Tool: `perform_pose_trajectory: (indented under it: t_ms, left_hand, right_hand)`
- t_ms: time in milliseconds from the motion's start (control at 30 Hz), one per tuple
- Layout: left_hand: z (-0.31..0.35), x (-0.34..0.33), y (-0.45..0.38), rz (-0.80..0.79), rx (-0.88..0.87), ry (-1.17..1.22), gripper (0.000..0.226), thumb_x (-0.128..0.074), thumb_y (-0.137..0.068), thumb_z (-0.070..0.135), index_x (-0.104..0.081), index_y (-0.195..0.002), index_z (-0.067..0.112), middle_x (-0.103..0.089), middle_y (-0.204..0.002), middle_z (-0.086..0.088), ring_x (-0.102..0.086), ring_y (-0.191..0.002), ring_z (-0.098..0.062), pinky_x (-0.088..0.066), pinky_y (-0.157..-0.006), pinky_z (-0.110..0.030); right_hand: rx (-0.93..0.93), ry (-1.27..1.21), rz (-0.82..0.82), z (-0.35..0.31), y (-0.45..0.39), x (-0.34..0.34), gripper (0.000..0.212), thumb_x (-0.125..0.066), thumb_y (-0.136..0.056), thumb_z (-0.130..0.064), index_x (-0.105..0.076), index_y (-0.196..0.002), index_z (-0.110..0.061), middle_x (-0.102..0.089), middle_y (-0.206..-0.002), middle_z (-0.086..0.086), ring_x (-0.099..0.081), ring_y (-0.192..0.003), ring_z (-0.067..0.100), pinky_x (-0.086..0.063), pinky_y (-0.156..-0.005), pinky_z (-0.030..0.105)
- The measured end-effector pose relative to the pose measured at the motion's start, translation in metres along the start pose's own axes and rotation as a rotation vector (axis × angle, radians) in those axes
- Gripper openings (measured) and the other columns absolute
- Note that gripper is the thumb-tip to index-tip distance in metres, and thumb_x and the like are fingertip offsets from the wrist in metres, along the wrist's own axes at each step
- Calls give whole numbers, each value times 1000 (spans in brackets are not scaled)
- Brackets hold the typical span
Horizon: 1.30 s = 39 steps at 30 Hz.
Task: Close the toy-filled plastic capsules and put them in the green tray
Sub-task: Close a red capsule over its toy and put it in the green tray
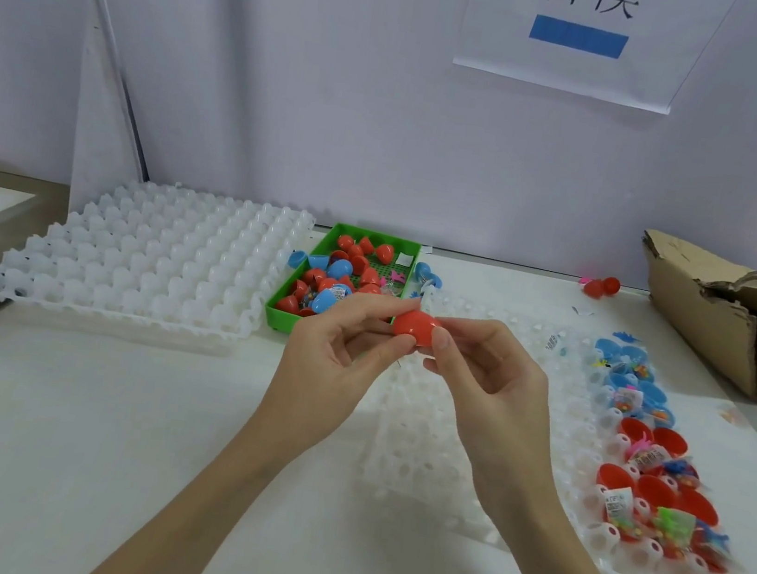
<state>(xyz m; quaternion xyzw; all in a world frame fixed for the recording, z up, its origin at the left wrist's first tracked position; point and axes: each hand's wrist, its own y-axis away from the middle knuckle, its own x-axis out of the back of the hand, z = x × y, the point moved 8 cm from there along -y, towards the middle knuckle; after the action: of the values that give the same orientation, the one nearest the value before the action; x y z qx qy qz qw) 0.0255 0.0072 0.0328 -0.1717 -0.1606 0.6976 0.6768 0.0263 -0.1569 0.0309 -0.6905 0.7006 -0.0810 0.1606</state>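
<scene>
Hands, two: left hand [338, 354] and right hand [490, 380], each grip pinched on one red capsule [414, 327].

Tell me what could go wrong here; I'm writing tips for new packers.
1. Both hands pinch the red capsule only at the fingertips, so it could slip or pop apart while being pressed.
2. The green tray is already crowded near its front, so a dropped capsule may roll out.
3. A sleeve or arm could knock the open filled halves on the right.

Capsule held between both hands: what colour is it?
Red capsule, seen in the head view.
</scene>
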Motion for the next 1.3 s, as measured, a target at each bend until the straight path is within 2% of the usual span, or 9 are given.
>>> perform_pose_trajectory:
  t_ms: [167,267,433,567,767,833,967,1100,1300]
  left_hand:
    - [2,7,-1,19,-14,-2,36,-78,-87,14,-76,-124,16,-75,-110,0,-74,-103,-18,-59,-94,-28]
    - [1,5,1,35,-11,-5,35,-75,-94,11,-75,-126,26,-77,-117,6,-71,-113,-17,-56,-101,-28]
    - [13,1,1,-3,-130,-121,31,-68,-100,25,-71,-131,30,-68,-136,11,-53,-138,-19,-45,-113,-38]
    - [16,-3,1,-70,-166,-116,37,-73,-95,13,-66,-129,27,-69,-131,5,-61,-130,-25,-50,-109,-41]
    - [15,-1,-3,-101,-185,-105,42,-74,-92,23,-68,-134,20,-60,-148,7,-48,-146,-21,-43,-117,-43]
    - [15,-2,-2,-89,-193,-129,37,-73,-92,27,-71,-128,23,-62,-145,9,-48,-145,-21,-42,-118,-41]
    - [19,-4,-1,-102,-212,-179,35,-72,-91,29,-71,-125,30,-66,-137,16,-50,-141,-15,-39,-115,-22]
    - [18,-6,1,-90,-211,-199,35,-70,-91,31,-69,-126,33,-68,-132,16,-52,-139,-22,-41,-115,-26]
    - [13,-8,3,-45,-184,-227,31,-72,-93,27,-72,-124,22,-71,-125,12,-57,-132,-22,-42,-111,-23]
  right_hand:
    - [-142,-182,-138,7,0,-8,27,-70,-94,-27,-63,-108,-5,-77,-108,12,-73,-107,28,-57,-95,30]
    - [-272,-396,-214,12,1,-16,36,-71,-93,-19,-57,-118,2,-72,-120,22,-68,-116,35,-53,-104,37]
    - [-386,-671,-372,13,7,-34,42,-65,-99,-10,-57,-139,-1,-61,-140,21,-57,-133,29,-49,-106,32]
    - [-462,-729,-474,13,12,-47,41,-61,-103,-16,-57,-143,-7,-53,-150,16,-49,-141,24,-45,-111,31]
    - [-600,-923,-484,18,15,-50,42,-67,-99,-9,-58,-139,-1,-54,-148,19,-51,-140,28,-47,-110,35]
    - [-615,-957,-471,19,16,-51,39,-69,-98,-15,-63,-133,1,-58,-142,19,-53,-138,27,-48,-108,34]
    - [-572,-883,-430,22,14,-48,37,-73,-94,-26,-73,-121,-1,-68,-127,15,-63,-127,21,-52,-101,30]
    - [-512,-854,-390,22,12,-46,40,-75,-90,-27,-73,-120,-1,-69,-124,15,-64,-124,21,-53,-100,30]
    - [-441,-763,-347,24,13,-42,42,-63,-96,-31,-72,-120,2,-70,-125,16,-64,-126,22,-54,-99,28]
